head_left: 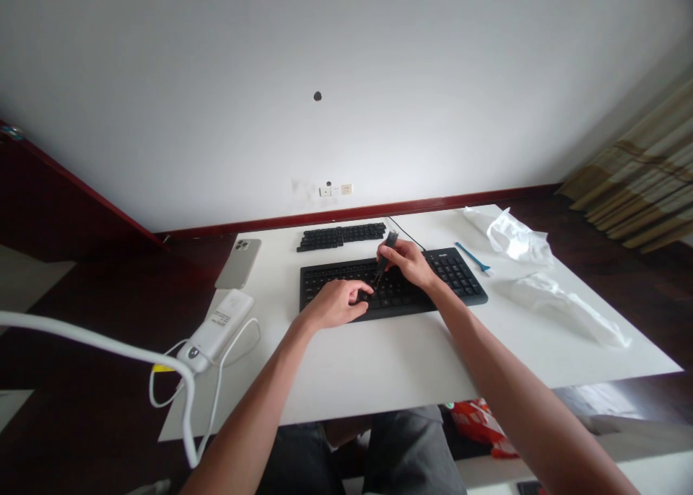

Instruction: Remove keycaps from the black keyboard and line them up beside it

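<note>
- right hand grips a tilted dark keycap puller, tips down at the black keyboard on the white table.
- left hand just beside, thumb and forefinger close; i cannot tell whether they hold anything.
- risk: the tilt could make it slip, nipping the left fingers.

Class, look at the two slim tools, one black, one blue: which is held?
The black tool: the right hand grips it over the keyboard. The blue tool lies loose on the table, right of the keyboard.
</note>
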The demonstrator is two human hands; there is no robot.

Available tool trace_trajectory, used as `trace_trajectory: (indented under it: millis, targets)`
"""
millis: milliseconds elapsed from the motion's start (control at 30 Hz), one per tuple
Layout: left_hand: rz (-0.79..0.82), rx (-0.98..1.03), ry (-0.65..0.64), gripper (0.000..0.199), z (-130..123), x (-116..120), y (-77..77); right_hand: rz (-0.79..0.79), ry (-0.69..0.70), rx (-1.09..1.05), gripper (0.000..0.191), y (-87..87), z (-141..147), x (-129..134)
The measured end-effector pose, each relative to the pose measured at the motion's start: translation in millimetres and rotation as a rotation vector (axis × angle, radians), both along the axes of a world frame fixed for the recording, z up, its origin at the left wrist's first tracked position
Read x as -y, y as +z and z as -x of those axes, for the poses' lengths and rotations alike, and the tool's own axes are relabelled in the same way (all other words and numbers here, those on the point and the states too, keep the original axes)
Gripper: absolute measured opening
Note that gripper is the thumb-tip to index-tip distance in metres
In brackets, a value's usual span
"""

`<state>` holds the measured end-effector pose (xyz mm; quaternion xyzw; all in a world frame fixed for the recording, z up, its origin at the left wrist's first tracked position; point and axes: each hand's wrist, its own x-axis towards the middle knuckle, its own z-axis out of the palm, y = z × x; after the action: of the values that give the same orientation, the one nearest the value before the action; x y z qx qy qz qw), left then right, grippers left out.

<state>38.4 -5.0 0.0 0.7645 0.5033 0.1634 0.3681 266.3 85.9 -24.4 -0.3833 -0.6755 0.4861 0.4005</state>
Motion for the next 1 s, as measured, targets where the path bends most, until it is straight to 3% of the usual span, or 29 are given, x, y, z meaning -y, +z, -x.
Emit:
trace_trajectory:
  millis: [367,567,867,1000]
  targets:
    - [0.049,0.044,-0.007,0.03,0,1,-0.7,0.074,0.057,-0.003,0.046,4.1,-2,1]
    - [0.016,0.096,0.057,0.02,-3,2,-0.7,0.058,0.083,-0.002,0.045,6.2,-3,3]
    - [-0.043,-0.004,0.065,0.02,-9,1,-5.6,0.018,0.127,0.01,0.042,15.8,0,9]
    - [-0.066,-0.012,0.076,0.017,-9,0,-8.7,0.053,0.23,0.032,0.039,14.0,2,12]
